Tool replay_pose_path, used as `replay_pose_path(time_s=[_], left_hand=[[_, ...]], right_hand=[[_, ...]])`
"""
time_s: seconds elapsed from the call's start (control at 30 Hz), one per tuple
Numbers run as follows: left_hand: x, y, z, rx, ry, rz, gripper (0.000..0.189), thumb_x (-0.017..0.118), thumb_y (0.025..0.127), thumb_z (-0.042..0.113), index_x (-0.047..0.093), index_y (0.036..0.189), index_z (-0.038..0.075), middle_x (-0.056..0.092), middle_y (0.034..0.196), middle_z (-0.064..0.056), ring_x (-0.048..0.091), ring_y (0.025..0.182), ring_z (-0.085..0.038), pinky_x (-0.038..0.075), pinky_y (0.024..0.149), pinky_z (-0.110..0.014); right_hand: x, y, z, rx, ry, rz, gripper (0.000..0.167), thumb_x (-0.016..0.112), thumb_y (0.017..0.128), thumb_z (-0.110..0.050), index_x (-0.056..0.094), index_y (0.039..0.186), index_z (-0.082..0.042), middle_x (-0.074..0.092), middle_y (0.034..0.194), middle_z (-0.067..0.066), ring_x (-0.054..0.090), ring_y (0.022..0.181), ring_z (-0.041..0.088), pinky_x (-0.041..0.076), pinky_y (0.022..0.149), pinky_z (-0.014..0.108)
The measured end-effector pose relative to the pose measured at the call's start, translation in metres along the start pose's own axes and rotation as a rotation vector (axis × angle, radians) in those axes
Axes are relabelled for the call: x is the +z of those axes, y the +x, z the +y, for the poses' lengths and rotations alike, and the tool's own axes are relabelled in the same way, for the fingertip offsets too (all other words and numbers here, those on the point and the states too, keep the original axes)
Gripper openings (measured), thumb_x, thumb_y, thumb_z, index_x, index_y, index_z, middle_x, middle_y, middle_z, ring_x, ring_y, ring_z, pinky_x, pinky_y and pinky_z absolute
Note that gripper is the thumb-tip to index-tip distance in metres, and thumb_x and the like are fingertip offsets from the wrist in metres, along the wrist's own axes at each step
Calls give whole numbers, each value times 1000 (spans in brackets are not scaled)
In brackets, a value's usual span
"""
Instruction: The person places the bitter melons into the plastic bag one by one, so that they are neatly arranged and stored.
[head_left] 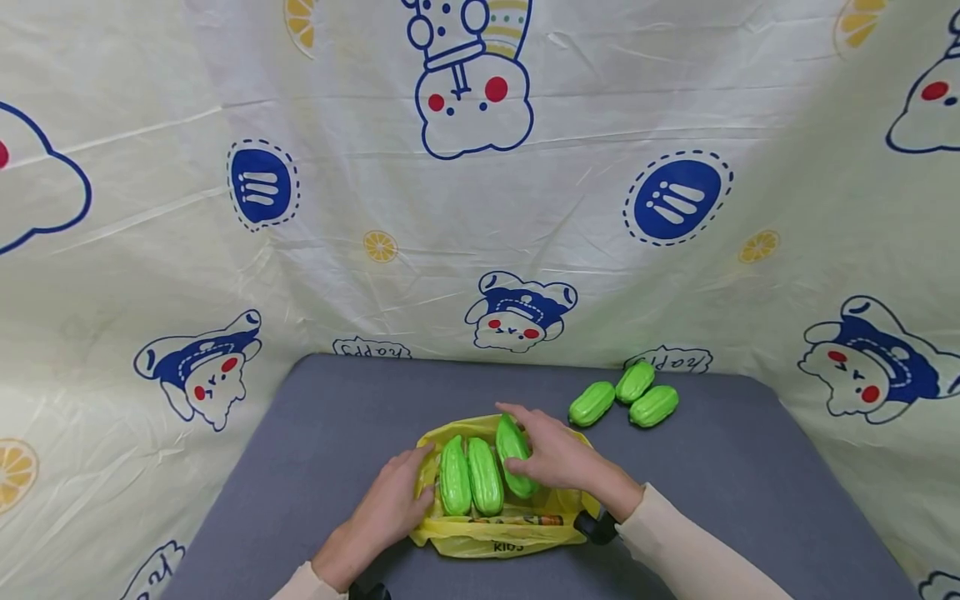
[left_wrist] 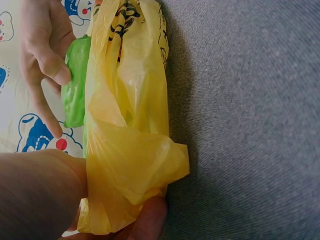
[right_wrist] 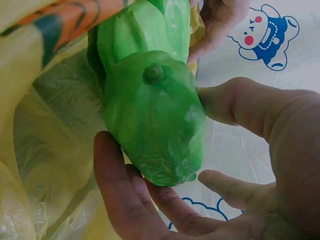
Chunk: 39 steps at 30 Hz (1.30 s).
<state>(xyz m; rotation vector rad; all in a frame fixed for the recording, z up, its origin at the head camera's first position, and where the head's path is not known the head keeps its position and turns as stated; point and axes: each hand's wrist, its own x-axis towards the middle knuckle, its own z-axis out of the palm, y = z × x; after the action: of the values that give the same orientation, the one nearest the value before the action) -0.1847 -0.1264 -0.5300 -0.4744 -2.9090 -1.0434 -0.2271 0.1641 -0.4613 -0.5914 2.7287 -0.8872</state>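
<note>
A yellow plastic bag (head_left: 465, 543) lies on the table with its mouth spread wide. At the bag's left edge, my left hand (head_left: 393, 492) grips the plastic between thumb and fingers. My right hand (head_left: 558, 454) holds a green ribbed gourd (right_wrist: 155, 115) over the right part of the opening, thumb on one side and fingers on the other. Two more green gourds, a left one (head_left: 454, 479) and a middle one (head_left: 486, 479), lie side by side in the bag. In the left wrist view, folds of the bag hide most of its contents.
Three similar gourds, a left one (head_left: 591, 404), a rear one (head_left: 635, 382) and a right one (head_left: 654, 407), sit close together at the table's back right. Behind the grey table (head_left: 337, 417) hangs a pale printed curtain (head_left: 585, 100).
</note>
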Motion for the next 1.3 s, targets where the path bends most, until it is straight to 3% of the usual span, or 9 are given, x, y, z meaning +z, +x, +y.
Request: replay_pose_path(time_s=[0.73,1.03,1.3], left_hand=[[0,1,2,-9,-6,-10,63,82,101,2,63,161,-3,72,153,-30,70,141,-54,59,116,-68],[0,1,1,-11,-5,-12,63,81,100,2,63,161,-3,71,153,-30,69,141,-54,59,116,-68],[0,1,1,-7,-6,-13,63,81,100,1,64,160,-4,72,152,-31,70,140,-55,59,116,-69]], right_hand=[[10,2,4,60,-9,-19,89,94,100,-21,49,177,-13,72,153,20,71,137,38,63,106,59],[10,2,6,53,-11,-24,88,94,100,-24,51,175,-7,70,160,23,55,160,54,50,126,73],[7,0,2,70,-17,-30,87,96,99,-24,53,173,-8,75,155,23,54,161,54,49,128,72]])
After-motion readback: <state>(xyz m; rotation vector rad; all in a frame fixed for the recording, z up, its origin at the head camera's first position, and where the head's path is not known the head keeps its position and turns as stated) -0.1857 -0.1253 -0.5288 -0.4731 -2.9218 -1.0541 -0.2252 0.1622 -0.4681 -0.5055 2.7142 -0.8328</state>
